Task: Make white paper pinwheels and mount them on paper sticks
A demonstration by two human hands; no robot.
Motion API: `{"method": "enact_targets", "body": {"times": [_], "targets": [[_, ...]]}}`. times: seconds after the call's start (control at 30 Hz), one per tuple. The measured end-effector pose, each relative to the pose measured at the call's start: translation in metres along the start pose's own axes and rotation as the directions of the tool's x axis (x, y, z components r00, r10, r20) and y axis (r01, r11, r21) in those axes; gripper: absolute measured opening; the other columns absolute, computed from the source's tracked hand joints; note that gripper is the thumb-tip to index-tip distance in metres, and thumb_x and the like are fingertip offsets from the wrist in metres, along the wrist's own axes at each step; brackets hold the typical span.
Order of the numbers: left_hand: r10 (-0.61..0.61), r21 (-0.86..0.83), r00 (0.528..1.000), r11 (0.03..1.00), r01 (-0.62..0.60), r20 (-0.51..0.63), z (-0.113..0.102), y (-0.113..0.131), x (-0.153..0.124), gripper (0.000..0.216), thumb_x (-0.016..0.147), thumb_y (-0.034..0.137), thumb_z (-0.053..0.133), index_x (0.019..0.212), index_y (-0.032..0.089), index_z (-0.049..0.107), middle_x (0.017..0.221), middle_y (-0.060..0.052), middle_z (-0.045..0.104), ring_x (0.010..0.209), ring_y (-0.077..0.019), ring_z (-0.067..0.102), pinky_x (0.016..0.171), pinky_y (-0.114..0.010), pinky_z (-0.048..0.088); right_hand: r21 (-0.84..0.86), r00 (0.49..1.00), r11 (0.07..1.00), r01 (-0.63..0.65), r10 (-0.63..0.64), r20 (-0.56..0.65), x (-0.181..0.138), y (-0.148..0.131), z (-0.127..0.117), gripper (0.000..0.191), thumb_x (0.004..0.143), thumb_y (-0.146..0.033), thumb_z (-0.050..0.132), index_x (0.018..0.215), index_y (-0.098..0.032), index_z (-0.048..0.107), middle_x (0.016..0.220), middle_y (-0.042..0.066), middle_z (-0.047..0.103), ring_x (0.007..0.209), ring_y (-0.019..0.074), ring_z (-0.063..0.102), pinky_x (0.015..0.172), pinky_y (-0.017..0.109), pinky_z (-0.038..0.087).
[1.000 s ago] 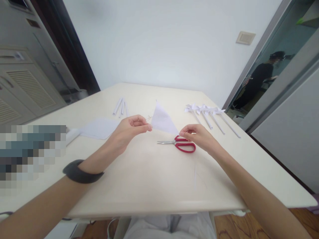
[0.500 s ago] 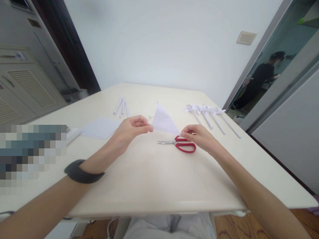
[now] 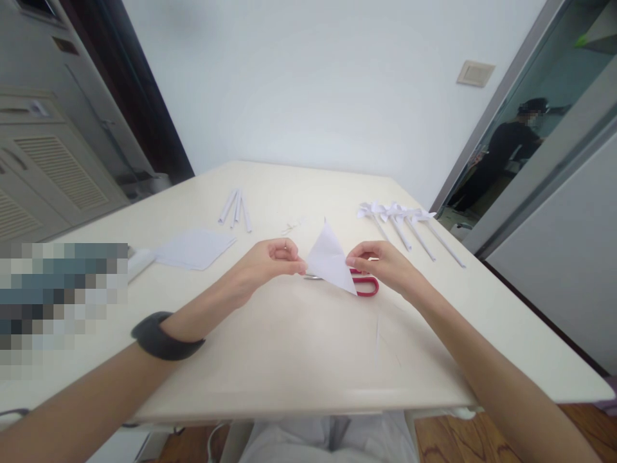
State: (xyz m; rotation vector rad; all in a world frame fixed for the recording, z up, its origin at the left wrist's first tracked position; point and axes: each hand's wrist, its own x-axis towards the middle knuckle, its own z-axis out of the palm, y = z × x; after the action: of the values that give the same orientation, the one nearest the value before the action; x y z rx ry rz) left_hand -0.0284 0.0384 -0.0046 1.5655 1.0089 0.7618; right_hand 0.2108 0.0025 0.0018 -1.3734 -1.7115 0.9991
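A white paper folded into a triangle [image 3: 330, 260] hangs just above the cream table [image 3: 299, 347], held by both hands. My left hand [image 3: 267, 265] pinches its left corner with fingers closed. My right hand [image 3: 383, 265] pinches its right edge, fingers closed too. A dark bracelet [image 3: 166, 335] circles my left wrist. Red-handled scissors [image 3: 362, 287] lie on the table right behind the paper, partly hidden by it and touching neither hand.
Several finished paper pinwheels on sticks [image 3: 405, 225] lie at the right. Rolled paper sticks [image 3: 234, 207] lie at the back left, flat white sheets [image 3: 195, 247] nearer left. A person [image 3: 501, 157] stands beyond the glass door at right.
Both hands have drawn closer together and turned the paper triangle, so its point now reaches down over the scissors. My left hand moved right and slightly lower.
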Motion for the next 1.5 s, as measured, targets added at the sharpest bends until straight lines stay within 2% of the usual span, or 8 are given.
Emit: {"method": "enact_targets", "body": {"times": [0.23, 0.4, 0.57, 0.7, 0.97, 1.1, 1.33, 1.5], "targets": [[-0.004, -0.024, 1.0, 1.0, 0.004, 0.025, 0.0, -0.001, 0.0, 0.025, 0.064, 0.03, 0.071, 0.065, 0.02, 0.048, 0.068, 0.0, 0.066, 0.065, -0.0156, 0.061, 0.058, -0.025, 0.043, -0.064, 1.0, 0.998, 0.009, -0.008, 0.021, 0.001, 0.003, 0.002, 0.014, 0.077, -0.03, 0.057, 0.075, -0.017, 0.063, 0.08, 0.005, 0.067, 0.077, 0.0184, 0.063, 0.066, 0.028, 0.048], [-0.036, -0.033, 0.997, 0.999, 0.039, 0.075, 0.002, 0.006, -0.003, 0.022, 0.063, 0.028, 0.071, 0.064, 0.02, 0.05, 0.071, 0.0, 0.067, 0.066, -0.0153, 0.061, 0.061, -0.026, 0.045, -0.022, 0.998, 1.0, 0.001, 0.0, 0.066, 0.001, 0.002, 0.001, 0.017, 0.076, -0.033, 0.06, 0.076, -0.016, 0.063, 0.08, 0.004, 0.066, 0.076, 0.0169, 0.062, 0.066, 0.027, 0.047], [-0.03, 0.067, 0.999, 0.997, 0.029, 0.028, 0.006, 0.009, -0.002, 0.015, 0.06, 0.029, 0.071, 0.067, 0.022, 0.059, 0.066, 0.0, 0.067, 0.069, -0.017, 0.062, 0.068, -0.029, 0.045, -0.015, 0.998, 1.0, 0.017, -0.017, 0.055, 0.0, 0.0, 0.002, 0.021, 0.075, -0.037, 0.061, 0.075, -0.016, 0.063, 0.075, 0.003, 0.064, 0.072, 0.0153, 0.059, 0.064, 0.026, 0.045], [-0.076, 0.072, 0.997, 0.994, 0.077, -0.02, 0.006, 0.006, 0.0, 0.019, 0.058, 0.03, 0.071, 0.074, 0.023, 0.065, 0.072, -0.002, 0.07, 0.073, -0.021, 0.064, 0.07, -0.032, 0.048, 0.035, 0.999, 0.999, 0.028, -0.03, 0.039, -0.001, -0.001, 0.004, 0.018, 0.075, -0.035, 0.061, 0.075, -0.017, 0.062, 0.076, 0.003, 0.064, 0.074, 0.0162, 0.061, 0.066, 0.027, 0.047], [-0.064, 0.125, 0.994, 0.991, 0.053, 0.088, 0.003, 0.003, -0.001, 0.013, 0.065, 0.034, 0.067, 0.072, 0.023, 0.068, 0.075, -0.003, 0.07, 0.078, -0.0215, 0.064, 0.078, -0.033, 0.047, 0.031, 0.997, 0.997, 0.072, -0.072, 0.006, 0.001, 0.001, 0.008, 0.016, 0.076, -0.034, 0.061, 0.075, -0.018, 0.061, 0.075, 0.002, 0.062, 0.072, 0.0156, 0.06, 0.065, 0.028, 0.049], [-0.037, 0.157, 0.991, 0.987, 0.016, 0.129, 0.002, 0.003, 0.0, 0.019, 0.07, 0.039, 0.062, 0.065, 0.021, 0.067, 0.071, -0.004, 0.068, 0.076, -0.0217, 0.061, 0.078, -0.034, 0.047, 0.029, 0.997, 0.996, 0.082, -0.082, -0.001, 0.001, 0.0, 0.007, 0.016, 0.075, -0.033, 0.061, 0.074, -0.017, 0.06, 0.075, 0.002, 0.062, 0.072, 0.0159, 0.06, 0.065, 0.028, 0.048], [0.027, 0.148, 0.999, 0.988, -0.033, 0.046, 0.001, 0.002, 0.002, 0.018, 0.071, 0.039, 0.062, 0.065, 0.022, 0.066, 0.07, -0.002, 0.067, 0.072, -0.0185, 0.059, 0.071, -0.028, 0.046, -0.019, 0.998, 0.999, 0.044, -0.045, -0.035, -0.003, -0.003, 0.006, 0.015, 0.076, -0.031, 0.058, 0.069, -0.017, 0.059, 0.074, 0.002, 0.063, 0.071, 0.0155, 0.059, 0.061, 0.025, 0.044], [0.037, 0.148, 0.999, 0.988, -0.042, 0.035, 0.0, 0.002, 0.002, 0.016, 0.072, 0.037, 0.062, 0.066, 0.022, 0.067, 0.071, -0.001, 0.067, 0.073, -0.0173, 0.059, 0.072, -0.028, 0.043, -0.04, 0.998, 0.998, 0.052, -0.053, -0.036, -0.003, -0.004, 0.006, 0.016, 0.077, -0.03, 0.057, 0.068, -0.017, 0.059, 0.069, 0.001, 0.059, 0.066, 0.0131, 0.054, 0.059, 0.024, 0.041]]}}
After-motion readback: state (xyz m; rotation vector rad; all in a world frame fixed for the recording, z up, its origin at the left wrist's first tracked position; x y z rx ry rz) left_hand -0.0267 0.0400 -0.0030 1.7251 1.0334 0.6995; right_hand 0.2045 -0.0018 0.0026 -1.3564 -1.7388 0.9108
